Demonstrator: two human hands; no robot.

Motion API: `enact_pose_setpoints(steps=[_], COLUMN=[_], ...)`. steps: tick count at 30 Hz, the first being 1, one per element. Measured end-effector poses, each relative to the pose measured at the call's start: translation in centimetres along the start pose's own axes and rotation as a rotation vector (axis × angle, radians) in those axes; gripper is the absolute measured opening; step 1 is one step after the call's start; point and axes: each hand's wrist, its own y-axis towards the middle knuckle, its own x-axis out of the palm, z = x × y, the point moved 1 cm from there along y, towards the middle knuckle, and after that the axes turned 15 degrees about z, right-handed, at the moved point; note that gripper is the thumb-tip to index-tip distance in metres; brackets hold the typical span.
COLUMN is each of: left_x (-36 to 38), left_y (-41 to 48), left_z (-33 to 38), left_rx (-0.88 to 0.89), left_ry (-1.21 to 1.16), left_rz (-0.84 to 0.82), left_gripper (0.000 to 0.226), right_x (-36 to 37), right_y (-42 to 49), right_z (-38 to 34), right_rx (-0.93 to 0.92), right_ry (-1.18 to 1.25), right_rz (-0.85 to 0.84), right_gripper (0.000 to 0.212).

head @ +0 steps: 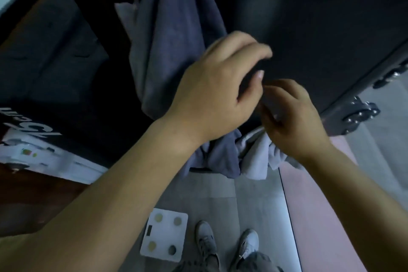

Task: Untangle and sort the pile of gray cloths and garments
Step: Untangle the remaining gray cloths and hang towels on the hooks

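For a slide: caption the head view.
Right hand pinches a pale cloth; left hand over a darker gray cloth.

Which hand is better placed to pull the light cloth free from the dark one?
The right hand: it pinches the light cloth, which hangs under it. The left hand lies over the dark cloth and could probably steady that.

Head-worn wide-angle view, steeply down, close above left hand [212, 93], right hand [293, 121].
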Motion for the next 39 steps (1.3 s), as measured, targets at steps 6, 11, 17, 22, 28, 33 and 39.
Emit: enact_pose_setpoints(steps=[6,11,17,22,28,33,39], left_x=[10.4,19.6,28.5,33.6,38.4,41.9,48.1], left_y=[-4.4,-10.1,-17.2,-22.4,-27.7,-32.0,-37.2], left_z=[0.3,5.2,16.0,24.1,34.9,45.4,59.4], left_rx=[-0.140,-0.079,0.093,0.293,0.550,0.782,1.002], left_ry=[0.159,0.226,0.063,-0.068,-0.176,-0.252,-0.306], left_rz=[-0.530,-0.834,-1.071,-1.200,-1.333,-1.406,-1.430], left_gripper=[0.037,0.042,0.053,0.058,0.058,0.054,0.051], right_x=[-5.0,-10.7,-17.0,-20.3,-24.4,-28.8,-36.7], right_y=[-11.0,-22.8,-36.7,-45.5,-53.6,-58.7,-66.1], right_z=[5.3,8.7,8.3,6.2,3.3,4.0,7.5], right_rx=[0.275,0.599,1.041,1.324,1.616,1.775,1.875], right_ry=[-0.244,-0.436,-0.533,-0.607,-0.715,-0.751,-0.791], right_rz=[-0.025,-0.056,0.011,0.115,0.268,0.429,0.622], right_gripper=[0.037,0.041,0.047,0.049,0.049,0.047,0.047])
